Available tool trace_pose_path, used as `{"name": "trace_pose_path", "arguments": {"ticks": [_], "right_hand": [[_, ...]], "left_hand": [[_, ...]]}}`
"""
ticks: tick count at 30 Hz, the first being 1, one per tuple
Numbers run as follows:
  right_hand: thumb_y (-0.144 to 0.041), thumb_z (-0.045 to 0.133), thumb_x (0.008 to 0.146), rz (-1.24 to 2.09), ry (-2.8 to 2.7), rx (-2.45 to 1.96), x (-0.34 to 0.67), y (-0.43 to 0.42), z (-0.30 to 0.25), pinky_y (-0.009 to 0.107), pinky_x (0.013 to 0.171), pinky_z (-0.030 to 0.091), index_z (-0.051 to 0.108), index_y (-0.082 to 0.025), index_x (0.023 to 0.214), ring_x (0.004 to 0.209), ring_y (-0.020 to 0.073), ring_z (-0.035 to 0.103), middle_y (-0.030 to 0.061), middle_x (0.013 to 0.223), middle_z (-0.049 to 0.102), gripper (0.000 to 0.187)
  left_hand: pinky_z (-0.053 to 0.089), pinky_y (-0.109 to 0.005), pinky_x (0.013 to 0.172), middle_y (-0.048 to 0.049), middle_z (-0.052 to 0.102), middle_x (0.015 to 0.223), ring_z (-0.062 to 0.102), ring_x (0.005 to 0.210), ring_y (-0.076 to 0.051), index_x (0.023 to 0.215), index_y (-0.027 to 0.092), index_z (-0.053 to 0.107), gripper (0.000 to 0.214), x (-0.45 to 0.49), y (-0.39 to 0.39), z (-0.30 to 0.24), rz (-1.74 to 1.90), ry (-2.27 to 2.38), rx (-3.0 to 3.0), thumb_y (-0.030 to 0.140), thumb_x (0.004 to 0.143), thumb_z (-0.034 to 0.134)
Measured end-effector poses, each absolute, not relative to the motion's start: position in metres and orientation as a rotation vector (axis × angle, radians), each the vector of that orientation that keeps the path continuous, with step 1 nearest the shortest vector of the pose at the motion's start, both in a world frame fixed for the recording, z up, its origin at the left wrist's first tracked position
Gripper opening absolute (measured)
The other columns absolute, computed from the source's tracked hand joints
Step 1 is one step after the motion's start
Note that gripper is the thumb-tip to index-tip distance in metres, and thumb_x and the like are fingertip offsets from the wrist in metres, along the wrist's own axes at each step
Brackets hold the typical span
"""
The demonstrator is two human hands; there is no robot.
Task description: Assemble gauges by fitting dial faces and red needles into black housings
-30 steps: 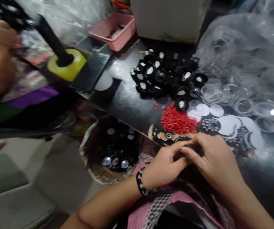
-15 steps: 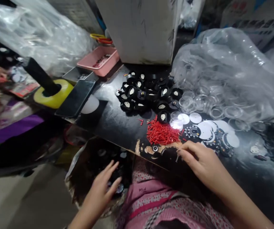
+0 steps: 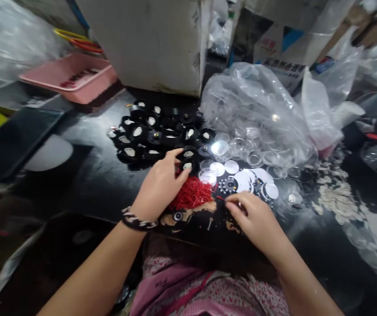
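My left hand point(image 3: 160, 188), with a dark braided band at the wrist, reaches over the table. Its thumb and forefinger are apart, beside a black round case point(image 3: 187, 166) at the near edge of a group of similar cases point(image 3: 155, 136). Below that hand lies a pile of small red pointers point(image 3: 195, 193). My right hand point(image 3: 252, 215) is closed in a pinch at the end of one thin red pointer point(image 3: 220, 198). Printed dial discs point(image 3: 228, 184) and white discs point(image 3: 243, 180) lie just beyond it. A small silver pin point(image 3: 210, 224) rests between the hands.
Clear plastic rings spill from a large transparent bag point(image 3: 241, 96) behind the discs. A pink tray point(image 3: 73, 79) stands at the back left, near a phone-like dark slab point(image 3: 20, 140). A tall pale box point(image 3: 145, 44) stands behind. Small beige pieces point(image 3: 336, 193) lie at right.
My left hand has come up from the bag of parts below the table to the black cases. My right hand has shifted from the silver pin to a red pointer. The view has turned right.
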State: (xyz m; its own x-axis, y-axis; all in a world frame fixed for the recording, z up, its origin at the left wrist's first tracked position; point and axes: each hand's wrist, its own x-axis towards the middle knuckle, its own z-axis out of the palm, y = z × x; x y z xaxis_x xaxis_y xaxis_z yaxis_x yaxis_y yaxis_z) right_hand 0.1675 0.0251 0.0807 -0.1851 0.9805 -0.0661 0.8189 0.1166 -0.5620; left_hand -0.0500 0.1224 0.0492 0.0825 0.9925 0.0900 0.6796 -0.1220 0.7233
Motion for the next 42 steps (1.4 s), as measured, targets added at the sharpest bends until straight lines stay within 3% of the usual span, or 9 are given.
{"name": "trace_pose_path", "arguments": {"ticks": [3, 8, 12, 16, 19, 25, 29, 33, 42], "right_hand": [[-0.028, 0.059, 0.09, 0.374, -2.077, -1.932, 0.179, 0.043, 0.068, 0.046, 0.087, 0.046, 0.06, -0.016, 0.12, 0.101, 0.0291, 0.059, 0.0136, 0.11, 0.061, 0.033], [-0.025, 0.063, 0.084, 0.309, -2.02, -1.917, 0.182, 0.058, 0.062, 0.05, 0.088, 0.046, 0.06, -0.017, 0.109, 0.104, 0.0307, 0.056, 0.0132, 0.111, 0.057, 0.026], [-0.023, 0.056, 0.086, 0.699, -1.716, -1.827, 0.177, 0.049, 0.069, 0.038, 0.073, 0.05, 0.055, -0.021, 0.089, 0.079, 0.0197, 0.06, 0.0046, 0.089, 0.06, 0.005], [-0.022, 0.053, 0.085, 1.372, -1.42, -1.482, 0.163, 0.036, 0.078, 0.03, 0.058, 0.053, 0.05, -0.022, 0.111, 0.066, 0.0142, 0.064, 0.0045, 0.098, 0.063, 0.027], [-0.021, 0.053, 0.086, 1.494, -1.346, -1.402, 0.156, 0.03, 0.084, 0.028, 0.054, 0.052, 0.051, -0.024, 0.119, 0.07, 0.014, 0.068, 0.0076, 0.119, 0.062, 0.033], [-0.023, 0.058, 0.088, 0.986, -1.54, -1.554, 0.142, 0.022, 0.092, 0.034, 0.077, 0.053, 0.065, -0.023, 0.095, 0.083, 0.0178, 0.065, 0.0018, 0.089, 0.069, 0.01], [-0.022, 0.058, 0.089, 0.81, -1.558, -1.544, 0.127, 0.019, 0.089, 0.031, 0.073, 0.051, 0.06, -0.022, 0.091, 0.078, 0.0161, 0.064, 0.0014, 0.086, 0.068, 0.004], [-0.025, 0.06, 0.088, 0.942, -1.508, -1.608, 0.128, 0.018, 0.086, 0.029, 0.066, 0.051, 0.056, -0.022, 0.088, 0.071, 0.015, 0.064, 0.0003, 0.082, 0.065, 0.005], [-0.033, 0.062, 0.086, 1.23, -1.36, -1.616, 0.138, 0.019, 0.084, 0.026, 0.057, 0.046, 0.049, -0.022, 0.082, 0.06, 0.0122, 0.059, -0.0049, 0.069, 0.056, 0.018]], "left_hand": [[0.047, -0.042, 0.092, -0.009, 0.067, 0.109, 0.063, 0.095, -0.027, 0.124, 0.022, 0.06, 0.045, -0.057, 0.118, 0.048, 0.901, 1.61, 1.69, 0.039, 0.083, 0.065], [0.051, -0.029, 0.09, -0.0006, 0.068, 0.105, 0.064, 0.1, -0.018, 0.104, 0.026, 0.066, 0.024, -0.063, 0.088, 0.06, 1.258, 1.271, 0.99, 0.03, 0.081, 0.071], [0.058, -0.027, 0.079, -0.0019, 0.071, 0.109, 0.069, 0.095, -0.018, 0.102, 0.026, 0.064, 0.018, -0.057, 0.051, 0.066, 1.208, 1.004, 0.48, 0.023, 0.085, 0.067], [0.06, -0.025, 0.071, -0.0095, 0.075, 0.107, 0.073, 0.083, -0.018, 0.105, 0.021, 0.067, 0.018, -0.043, 0.023, 0.064, 0.933, 0.928, 0.234, 0.024, 0.087, 0.064], [0.06, -0.024, 0.075, -0.0074, 0.074, 0.109, 0.072, 0.086, -0.016, 0.113, 0.023, 0.067, 0.025, -0.035, 0.016, 0.06, 0.957, 0.92, 0.248, 0.024, 0.088, 0.064], [0.057, -0.029, 0.09, -0.0038, 0.07, 0.122, 0.066, 0.111, -0.021, 0.112, 0.027, 0.071, 0.025, -0.02, 0.009, 0.06, 1.006, 0.872, 0.245, 0.037, 0.09, 0.062], [0.05, -0.032, 0.102, 0.0005, 0.068, 0.128, 0.06, 0.122, -0.022, 0.114, 0.032, 0.071, 0.028, -0.007, 0.001, 0.06, 1.016, 0.92, 0.287, 0.038, 0.088, 0.066], [0.038, -0.029, 0.113, 0.0053, 0.064, 0.134, 0.05, 0.133, -0.02, 0.118, 0.037, 0.069, 0.032, -0.005, -0.003, 0.052, 1.011, 1.028, 0.481, 0.039, 0.086, 0.067], [0.044, -0.03, 0.107, 0.0024, 0.062, 0.136, 0.054, 0.129, -0.021, 0.126, 0.034, 0.063, 0.036, -0.011, -0.003, 0.043, 0.987, 1.002, 0.692, 0.036, 0.089, 0.064]]}}
